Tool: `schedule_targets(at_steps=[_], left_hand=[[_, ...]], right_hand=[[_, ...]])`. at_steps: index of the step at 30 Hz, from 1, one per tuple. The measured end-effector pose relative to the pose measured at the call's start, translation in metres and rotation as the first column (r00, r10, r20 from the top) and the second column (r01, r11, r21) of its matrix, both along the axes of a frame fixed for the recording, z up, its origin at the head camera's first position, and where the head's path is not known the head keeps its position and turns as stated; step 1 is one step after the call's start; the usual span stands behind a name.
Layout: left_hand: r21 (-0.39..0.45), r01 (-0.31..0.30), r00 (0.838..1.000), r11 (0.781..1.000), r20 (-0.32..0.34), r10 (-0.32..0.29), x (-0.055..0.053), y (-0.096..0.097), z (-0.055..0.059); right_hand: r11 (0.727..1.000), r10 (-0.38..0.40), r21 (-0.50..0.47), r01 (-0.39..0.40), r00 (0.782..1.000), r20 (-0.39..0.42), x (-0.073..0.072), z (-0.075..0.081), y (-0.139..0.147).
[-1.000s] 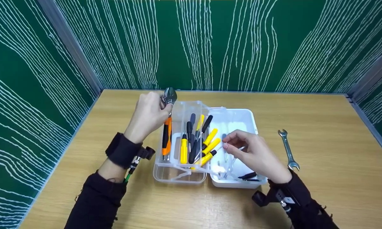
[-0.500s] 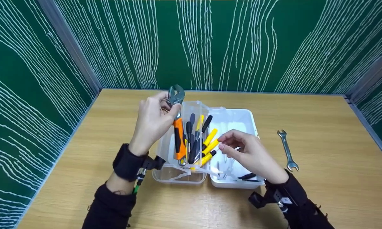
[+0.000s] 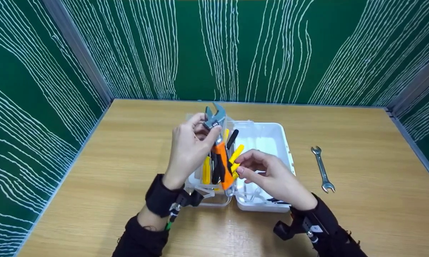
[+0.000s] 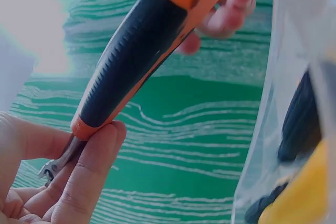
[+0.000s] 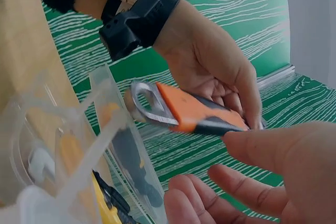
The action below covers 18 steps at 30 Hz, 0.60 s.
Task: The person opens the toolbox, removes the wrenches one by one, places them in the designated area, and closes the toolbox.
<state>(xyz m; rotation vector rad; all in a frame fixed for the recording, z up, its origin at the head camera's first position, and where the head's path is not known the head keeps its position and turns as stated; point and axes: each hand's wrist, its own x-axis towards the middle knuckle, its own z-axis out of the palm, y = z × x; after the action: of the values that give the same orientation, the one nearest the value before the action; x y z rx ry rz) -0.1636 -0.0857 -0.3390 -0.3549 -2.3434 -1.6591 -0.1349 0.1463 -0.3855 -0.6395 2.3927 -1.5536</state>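
My left hand (image 3: 189, 151) pinches an adjustable wrench (image 3: 220, 157) just below its metal jaw, between thumb and fingers. The wrench's orange and black handle slants down over the tool box; its end ring (image 5: 152, 103) shows in the right wrist view. My right hand (image 3: 271, 176) is beside the handle, its fingers loosely bent with nothing between them. In the left wrist view, the right fingertips (image 4: 231, 17) appear behind the handle (image 4: 131, 56). Several screwdrivers with yellow (image 3: 237, 153) or black (image 3: 232, 139) handles lie below, partly hidden by the wrench and hands.
The open box has a white tub (image 3: 284, 137) on the right and a clear plastic part (image 3: 214, 204) on the left. A double open-ended wrench (image 3: 322, 168) lies on the wooden table (image 3: 360, 142) to the right. Green walls (image 3: 253, 53) with white lines enclose the table.
The left hand has moved right with the adjustable wrench, which now tilts over the box's middle with its handle near the right hand. The right hand has shifted slightly left.
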Motion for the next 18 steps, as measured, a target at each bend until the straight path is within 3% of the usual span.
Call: schedule_targets(at_steps=[18], left_hand=[[0.163,0.089,0.994,0.983,-0.080,-0.077,0.004,0.021,-0.028]], right_hand=[[1.000,0.003,-0.010,-0.004,1.000,-0.024,0.004,-0.005,-0.005]])
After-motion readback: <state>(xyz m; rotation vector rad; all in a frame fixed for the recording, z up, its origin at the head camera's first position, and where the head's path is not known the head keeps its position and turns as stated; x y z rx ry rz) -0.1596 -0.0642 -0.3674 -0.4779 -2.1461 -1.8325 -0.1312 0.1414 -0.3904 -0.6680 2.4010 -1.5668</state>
